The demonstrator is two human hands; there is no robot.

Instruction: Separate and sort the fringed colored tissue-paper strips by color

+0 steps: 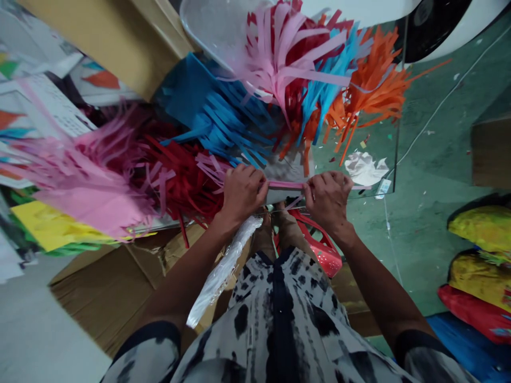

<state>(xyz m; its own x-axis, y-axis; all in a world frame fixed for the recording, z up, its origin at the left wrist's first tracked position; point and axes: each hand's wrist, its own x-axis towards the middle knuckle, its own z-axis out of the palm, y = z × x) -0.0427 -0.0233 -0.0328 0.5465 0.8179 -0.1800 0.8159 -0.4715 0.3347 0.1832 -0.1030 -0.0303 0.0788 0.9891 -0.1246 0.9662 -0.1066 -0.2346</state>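
A rolled pink strip (285, 185), fringed at its left end, stretches level between my two hands at the near edge of a glass table. My left hand (245, 191) is closed round its left part, beside the fringe. Farther right, my right hand (328, 196) pinches the strip, and a thin pink end pokes out past the fingers. Dark red fringe (179, 181) lies just left of my left hand. Beyond the hands are blue fringe (223, 119), a pink and red fringed bunch (289, 53) and orange fringe (373, 80).
Pink fringe (99, 181) and yellow sheets (59, 226) cover the table's left side. Crumpled white paper (366, 167) lies near the right edge. Below are a red stool (315, 239) and cardboard (115, 282). Colourful bags (481, 276) sit on the floor at right.
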